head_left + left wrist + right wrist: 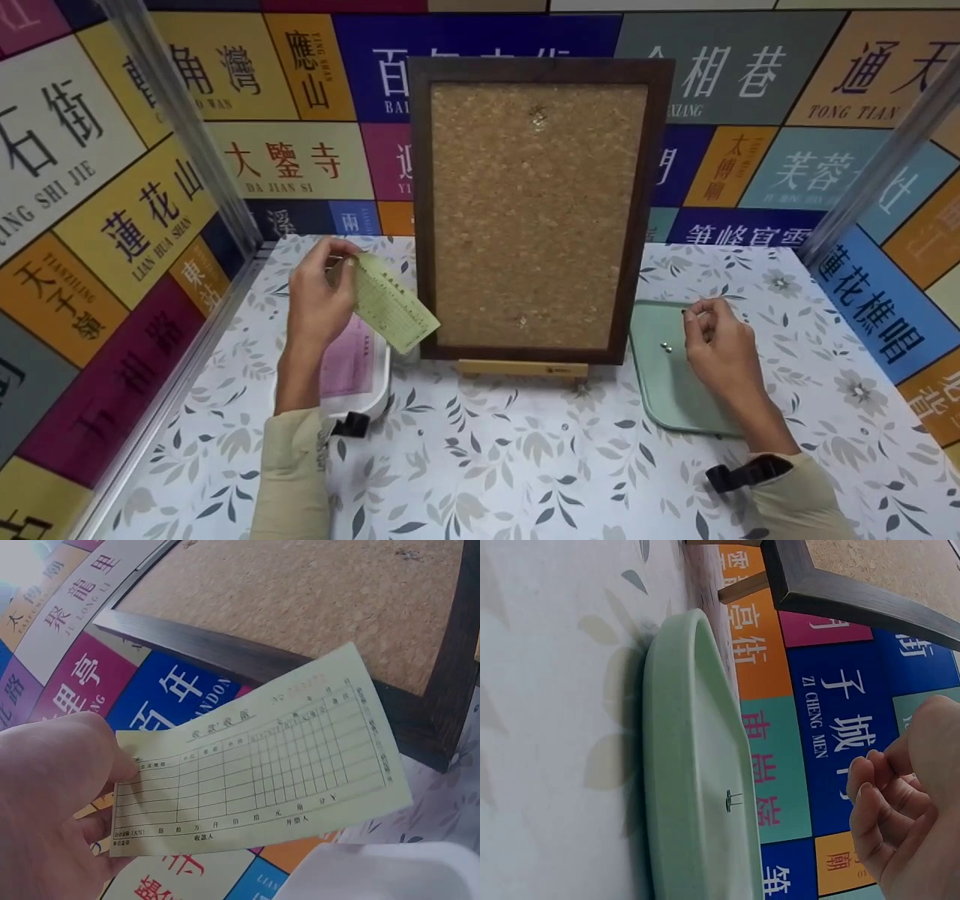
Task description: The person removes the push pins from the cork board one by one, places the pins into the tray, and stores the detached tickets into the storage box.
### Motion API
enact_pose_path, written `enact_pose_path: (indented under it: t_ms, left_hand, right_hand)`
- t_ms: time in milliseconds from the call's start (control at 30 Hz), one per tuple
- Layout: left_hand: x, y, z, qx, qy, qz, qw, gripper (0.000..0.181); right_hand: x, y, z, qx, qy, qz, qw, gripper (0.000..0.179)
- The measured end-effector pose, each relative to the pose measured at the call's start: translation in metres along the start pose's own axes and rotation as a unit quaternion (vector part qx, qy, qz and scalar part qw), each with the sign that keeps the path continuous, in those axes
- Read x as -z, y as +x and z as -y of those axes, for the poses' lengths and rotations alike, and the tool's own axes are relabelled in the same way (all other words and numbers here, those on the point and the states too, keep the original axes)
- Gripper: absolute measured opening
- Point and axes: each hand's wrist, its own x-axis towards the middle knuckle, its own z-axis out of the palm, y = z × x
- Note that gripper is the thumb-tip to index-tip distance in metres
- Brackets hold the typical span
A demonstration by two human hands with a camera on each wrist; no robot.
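Note:
My left hand (321, 296) pinches a pale yellow receipt slip (394, 306) by one end. The slip hangs tilted beside the lower left corner of a framed corkboard (536, 217); in the left wrist view its printed grid faces the camera. Over the green tray (656, 401) is my right hand (721, 345), thumb and fingertips together. A tiny dark bit at the fingertips looks like a thumbtack, mostly hidden by them. Silver thumbtacks (666, 347) lie in the tray below; the right wrist view also shows tacks (730, 801) there.
A white tray (384, 386) with a pink slip (349, 360) sits under my left forearm. The corkboard leans upright on a wooden stand (523, 368). Panels with street names wall in the back and both sides. A leaf-patterned cloth (510, 465) covers the table.

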Motion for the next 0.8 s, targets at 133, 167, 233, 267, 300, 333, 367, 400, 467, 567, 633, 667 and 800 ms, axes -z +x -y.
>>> enact_pose_path:
  t_ms: [133, 167, 233, 267, 300, 333, 367, 400, 467, 567, 633, 667, 800]
  left_hand:
    - [0.008, -0.001, 0.003, 0.007, 0.022, 0.025, 0.9994, 0.015]
    - [0.011, -0.001, 0.004, 0.007, 0.031, 0.031, 0.9990, 0.015]
    - [0.015, 0.000, 0.006, 0.001, 0.047, 0.041, 0.9981, 0.015]
    - [0.017, 0.000, 0.007, -0.004, 0.056, 0.045, 0.9974, 0.015]
    - [0.020, -0.001, 0.009, -0.009, 0.065, 0.048, 0.9967, 0.014]
    - [0.022, -0.001, 0.011, -0.013, 0.075, 0.051, 0.9958, 0.014]
    - [0.025, -0.001, 0.012, -0.015, 0.086, 0.056, 0.9946, 0.014]
    - [0.028, -0.002, 0.014, -0.015, 0.095, 0.062, 0.9934, 0.014]
    - [0.032, -0.003, 0.018, -0.005, 0.117, 0.079, 0.9900, 0.016]
    - [0.037, -0.006, 0.022, 0.021, 0.154, 0.120, 0.9805, 0.017]
    - [0.038, -0.008, 0.024, 0.040, 0.175, 0.149, 0.9722, 0.018]
    - [0.038, -0.009, 0.025, 0.049, 0.185, 0.163, 0.9679, 0.018]
    - [0.034, -0.012, 0.029, 0.064, 0.203, 0.201, 0.9563, 0.017]
  right_hand:
    - [-0.001, -0.001, -0.006, -0.016, -0.015, 0.024, 0.9995, 0.017]
    - [-0.001, -0.001, -0.008, -0.022, -0.018, 0.033, 0.9991, 0.017]
    - [-0.002, -0.002, -0.012, -0.033, -0.026, 0.051, 0.9978, 0.017]
    - [-0.002, -0.002, -0.014, -0.036, -0.028, 0.060, 0.9971, 0.016]
    - [-0.002, -0.003, -0.016, -0.040, -0.029, 0.071, 0.9962, 0.016]
    - [-0.002, -0.003, -0.017, -0.044, -0.031, 0.083, 0.9951, 0.016]
    - [-0.002, -0.003, -0.018, -0.048, -0.032, 0.094, 0.9939, 0.017]
    - [-0.001, -0.003, -0.019, -0.052, -0.032, 0.107, 0.9924, 0.019]
    - [0.000, -0.002, -0.020, -0.058, -0.035, 0.129, 0.9893, 0.020]
    - [0.001, -0.002, -0.022, -0.065, -0.040, 0.154, 0.9852, 0.019]
    - [0.000, -0.002, -0.024, -0.065, -0.044, 0.162, 0.9837, 0.016]
    - [0.000, -0.003, -0.025, -0.065, -0.045, 0.165, 0.9831, 0.015]
    - [-0.001, -0.003, -0.027, -0.058, -0.048, 0.172, 0.9821, 0.015]
